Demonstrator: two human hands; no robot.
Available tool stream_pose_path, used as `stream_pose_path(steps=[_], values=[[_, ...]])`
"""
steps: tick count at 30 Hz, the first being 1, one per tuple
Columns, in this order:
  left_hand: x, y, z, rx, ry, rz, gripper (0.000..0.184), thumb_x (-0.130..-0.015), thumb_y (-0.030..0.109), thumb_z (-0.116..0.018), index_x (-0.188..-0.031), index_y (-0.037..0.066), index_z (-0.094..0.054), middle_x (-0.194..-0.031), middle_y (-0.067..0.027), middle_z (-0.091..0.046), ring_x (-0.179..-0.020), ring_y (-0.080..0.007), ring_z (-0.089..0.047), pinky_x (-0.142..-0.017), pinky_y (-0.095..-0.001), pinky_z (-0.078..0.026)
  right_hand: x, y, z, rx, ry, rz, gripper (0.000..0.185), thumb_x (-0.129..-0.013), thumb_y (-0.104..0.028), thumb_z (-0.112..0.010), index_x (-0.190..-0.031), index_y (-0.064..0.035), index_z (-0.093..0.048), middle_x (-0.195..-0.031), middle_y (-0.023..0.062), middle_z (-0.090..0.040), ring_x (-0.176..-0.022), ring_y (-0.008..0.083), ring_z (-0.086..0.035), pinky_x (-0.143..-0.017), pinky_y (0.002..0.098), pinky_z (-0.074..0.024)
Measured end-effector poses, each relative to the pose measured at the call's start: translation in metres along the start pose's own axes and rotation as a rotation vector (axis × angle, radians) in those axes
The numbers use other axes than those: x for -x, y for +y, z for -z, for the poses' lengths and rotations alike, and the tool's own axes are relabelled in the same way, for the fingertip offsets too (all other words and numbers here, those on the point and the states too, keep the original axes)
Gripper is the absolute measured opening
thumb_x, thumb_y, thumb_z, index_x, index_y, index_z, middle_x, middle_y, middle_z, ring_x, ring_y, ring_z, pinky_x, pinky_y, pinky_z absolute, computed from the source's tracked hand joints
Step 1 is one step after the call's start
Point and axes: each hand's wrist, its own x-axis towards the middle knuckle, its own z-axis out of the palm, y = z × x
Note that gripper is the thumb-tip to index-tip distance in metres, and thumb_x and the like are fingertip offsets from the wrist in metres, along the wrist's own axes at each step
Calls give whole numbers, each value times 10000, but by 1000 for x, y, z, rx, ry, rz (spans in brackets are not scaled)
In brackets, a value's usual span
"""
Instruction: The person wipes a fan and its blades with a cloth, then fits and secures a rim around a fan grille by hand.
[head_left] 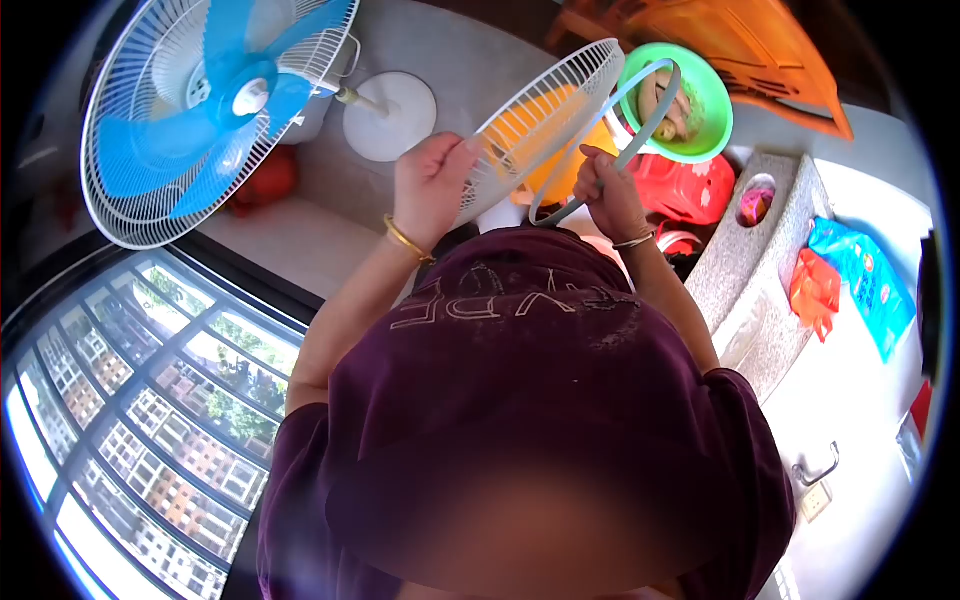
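Observation:
My left hand (432,185), with a gold bangle at its wrist, is closed on the near edge of a white wire fan grille (510,142). The grille stands tilted in front of my body. In my right hand (610,196) is a thin pale plastic ring (636,147), gripped at its lower side. The ring is beside the grille and partly overlaps it in view. To the left stands an electric fan (250,96) with blue blades showing and no front grille over them. Its round white base (390,117) rests on the floor.
A green basin (712,125) with something in murky water sits beyond the ring, near an orange chair (760,50). Red plastic (690,188) and a stone ledge (745,260) lie at right, with blue (865,280) and red bags (815,290). Barred windows (150,410) are at left.

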Motion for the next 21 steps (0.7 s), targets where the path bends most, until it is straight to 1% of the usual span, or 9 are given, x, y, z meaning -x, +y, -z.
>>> stream_pose_path(steps=[2,6,7,9,13,15,17,19,21], values=[[-9,-9,-16,-55,-57,-34,250,-865,204,-538,-691,25,-551,-569,61,-432,-523,-13,-357,-468,-180,-308,4,5,7,-68,-4,-31,267,-907,-201,-465,-1079,-5,-525,-665,-14,-395,-548,81,-328,-528,228,-321],[-25,-33,-41,-34,-117,-16,259,-869,206,-523,-688,23,-545,-565,50,-435,-518,-20,-375,-460,-185,-319,6,12,10,-27,-33,-13,276,-908,-203,-460,-1072,7,-533,-663,-17,-395,-551,78,-321,-551,234,-334],[-29,-42,-47,-36,-128,-7,259,-869,206,-523,-688,23,-545,-565,50,-435,-518,-20,-375,-460,-185,-319,5,13,12,-35,-46,-13,280,-907,-201,-460,-1069,13,-540,-669,-13,-407,-571,82,-364,-589,248,-370],[-36,-58,-58,-17,-125,21,248,-827,184,-556,-689,-22,-564,-577,-108,-522,-514,-118,-468,-494,-278,-385,4,17,13,-34,-2,-8,281,-906,-198,-459,-1069,16,-541,-682,-7,-434,-597,93,-400,-617,257,-390],[-36,-66,-83,-57,-146,-10,236,-815,175,-561,-685,-22,-562,-581,-126,-528,-505,-157,-494,-489,-291,-388,6,12,22,119,17,-104,277,-906,-181,-449,-1057,27,-551,-731,17,-516,-695,129,-499,-698,279,-427],[-35,-71,-95,-120,-124,-136,220,-800,166,-570,-683,-20,-563,-602,-147,-542,-520,-218,-535,-497,-316,-405,9,18,27,82,52,-88,280,-907,-194,-446,-1038,27,-557,-741,25,-532,-709,134,-511,-699,277,-427],[-33,-68,-105,-124,-127,-125,217,-797,166,-572,-681,-17,-561,-615,-154,-547,-535,-248,-544,-501,-331,-412,14,14,25,50,86,-80,287,-908,-207,-442,-1020,28,-564,-751,33,-548,-723,139,-522,-701,276,-427],[-32,-69,-115,-123,-125,-189,222,-791,183,-581,-675,-5,-555,-632,-161,-552,-564,-301,-552,-507,-364,-420,18,3,21,611,136,-125,307,-906,-247,-441,-976,20,-576,-765,42,-557,-745,139,-541,-716,268,-432],[-29,-69,-125,-123,-95,-190,223,-791,188,-581,-677,-3,-555,-631,-162,-550,-570,-310,-550,-507,-369,-420,22,6,24,520,155,-195,316,-905,-263,-441,-958,18,-577,-776,46,-561,-758,143,-546,-722,267,-435]])
